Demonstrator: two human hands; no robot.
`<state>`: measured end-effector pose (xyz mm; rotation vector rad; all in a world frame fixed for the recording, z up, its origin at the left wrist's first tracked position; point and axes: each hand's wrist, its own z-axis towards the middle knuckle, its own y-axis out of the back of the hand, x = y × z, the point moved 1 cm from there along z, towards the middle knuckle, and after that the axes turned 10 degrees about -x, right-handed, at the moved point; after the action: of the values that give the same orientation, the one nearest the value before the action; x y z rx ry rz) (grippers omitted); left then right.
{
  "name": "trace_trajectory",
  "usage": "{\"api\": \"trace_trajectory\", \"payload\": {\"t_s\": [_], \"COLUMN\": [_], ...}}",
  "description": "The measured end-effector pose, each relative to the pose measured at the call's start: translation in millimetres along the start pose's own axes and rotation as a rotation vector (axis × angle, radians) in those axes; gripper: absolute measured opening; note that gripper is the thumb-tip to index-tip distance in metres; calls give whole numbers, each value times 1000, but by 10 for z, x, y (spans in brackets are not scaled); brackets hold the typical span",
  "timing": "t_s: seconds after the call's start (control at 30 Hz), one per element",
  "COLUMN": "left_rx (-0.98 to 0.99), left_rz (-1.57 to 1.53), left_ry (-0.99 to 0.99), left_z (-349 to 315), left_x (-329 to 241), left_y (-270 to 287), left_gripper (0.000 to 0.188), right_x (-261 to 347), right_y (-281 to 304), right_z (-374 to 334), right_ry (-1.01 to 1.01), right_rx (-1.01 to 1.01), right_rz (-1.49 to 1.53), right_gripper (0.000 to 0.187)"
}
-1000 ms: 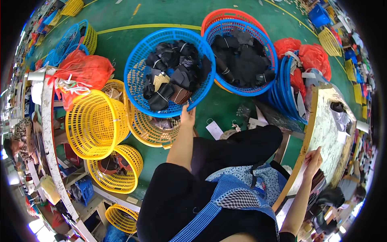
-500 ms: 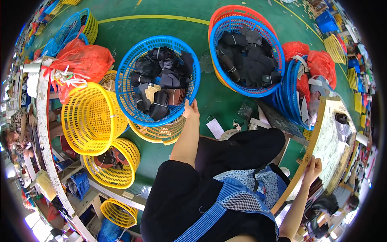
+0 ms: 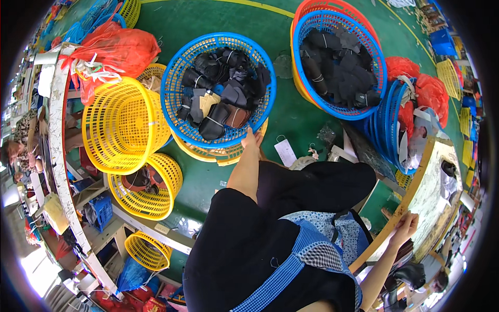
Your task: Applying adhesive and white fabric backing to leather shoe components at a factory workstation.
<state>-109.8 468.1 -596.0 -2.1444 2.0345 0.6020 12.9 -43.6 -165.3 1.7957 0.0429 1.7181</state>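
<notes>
in the head view, pinching the near rim of a blue basket (image 3: 164, 91) between narrowed fingers of the left hand (image 3: 251, 138), with black bundles (image 3: 212, 66) and a brown bundle (image 3: 237, 117) inside, beyond those fingertips. curling the fingers of the right hand (image 3: 405, 228) at the edge of a table (image 3: 436, 171); unable to tell if gripping it. showing left of the left fingers a yellow basket (image 3: 112, 122), near them on the right a white card (image 3: 285, 152).

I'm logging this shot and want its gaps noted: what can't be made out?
All in the head view:
Blue basket at the left hand: floor mostly hidden by black bundles.
Yellow basket behind it: mostly covered by the blue one.
White tag: markings too small.
Left red bag: contents hidden by its plastic.
</notes>
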Motion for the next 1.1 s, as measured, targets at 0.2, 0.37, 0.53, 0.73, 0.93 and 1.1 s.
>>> {"api": "trace_trajectory", "payload": {"t_s": [0.2,0.37,0.53,0.73,0.93,1.1], "left_rx": [465,1445,2572,3069,2351,2766], "left_rz": [509,616,202,436,436,1104], "left_ry": [-406,-789,-1278,-1391,-2120,-1753], "left_z": [-1249,-4265,-5268,-5711,-6680,-6726], "left_x": [209,568,1358,2122,3042,3370], "left_y": [53,-85,626,99,224,-200], "left_gripper": [32,22,40,59,88,90], "right_x": [426,455,603,629,455,217], "right_y": [-10,-10,-261,954,1707,2140], "right_z": [-256,-1147,-1894,-2747,-3669,-3730], "right_ry": [26,-246,-711,-320,-314,-424], "right_rx": [54,534,186,-9,-845,-851], "right_rz": [-66,223,1164,1286,839,855], "right_gripper": [58,89,98,87,36,27]}}
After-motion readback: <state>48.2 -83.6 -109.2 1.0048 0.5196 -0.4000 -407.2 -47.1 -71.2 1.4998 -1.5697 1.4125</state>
